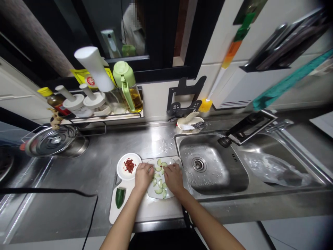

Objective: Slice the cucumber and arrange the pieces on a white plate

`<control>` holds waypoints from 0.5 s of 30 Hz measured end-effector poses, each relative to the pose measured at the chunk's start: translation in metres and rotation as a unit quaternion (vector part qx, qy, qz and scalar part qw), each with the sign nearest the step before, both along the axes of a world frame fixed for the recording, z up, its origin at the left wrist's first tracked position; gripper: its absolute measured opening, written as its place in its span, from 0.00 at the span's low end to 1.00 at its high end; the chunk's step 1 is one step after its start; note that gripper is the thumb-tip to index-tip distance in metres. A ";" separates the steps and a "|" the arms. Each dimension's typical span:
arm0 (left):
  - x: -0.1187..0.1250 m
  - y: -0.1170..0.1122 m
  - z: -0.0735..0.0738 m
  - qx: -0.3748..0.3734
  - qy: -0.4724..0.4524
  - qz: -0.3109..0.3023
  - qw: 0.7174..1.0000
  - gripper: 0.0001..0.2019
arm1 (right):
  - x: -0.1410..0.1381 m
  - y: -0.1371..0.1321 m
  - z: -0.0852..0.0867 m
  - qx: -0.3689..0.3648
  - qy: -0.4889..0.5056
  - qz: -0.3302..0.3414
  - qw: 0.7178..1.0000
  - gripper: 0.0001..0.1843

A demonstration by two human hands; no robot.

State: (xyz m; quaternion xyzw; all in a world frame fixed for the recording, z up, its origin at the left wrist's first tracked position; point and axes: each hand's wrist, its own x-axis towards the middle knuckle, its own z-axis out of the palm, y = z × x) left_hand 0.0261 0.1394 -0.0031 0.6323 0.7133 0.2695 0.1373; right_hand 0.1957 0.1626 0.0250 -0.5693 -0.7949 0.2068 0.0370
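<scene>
A clear glass plate (166, 196) lies on a white cutting board (156, 213), with several thin half-moon cucumber slices (159, 191) laid out over it. My left hand (144, 176) rests at the plate's left side, its thumb and fingers drawn together; what they pinch is too small to tell. Over the plate's right side is my right hand (173, 177), fingers curled and closed, their tips at a slice near a tiny red speck. Left of my left hand, a white dish (120, 172) holds chopped red pieces (129, 165). A cut cucumber piece (120, 197) lies on the board's left part.
A steel sink (213, 173) adjoins the board on the right, with a plastic bag (275, 170) beyond. Behind stand an oil bottle (127, 86) and seasoning jars (95, 104) on a rack. A lidded pot (54, 140) is at left; a black cable (52, 190) crosses the counter.
</scene>
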 end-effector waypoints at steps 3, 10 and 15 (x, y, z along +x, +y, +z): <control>-0.024 -0.013 0.004 -0.004 0.017 0.054 0.998 0.10 | 0.004 -0.004 0.000 0.010 0.005 -0.001 1.000 0.16; -0.081 -0.048 0.003 -0.126 0.084 0.215 0.965 0.14 | 0.010 -0.020 -0.005 0.009 0.003 -0.005 1.000 0.15; -0.099 -0.056 -0.002 -0.193 0.140 0.250 0.938 0.17 | 0.012 -0.031 -0.003 0.011 0.002 0.003 1.000 0.15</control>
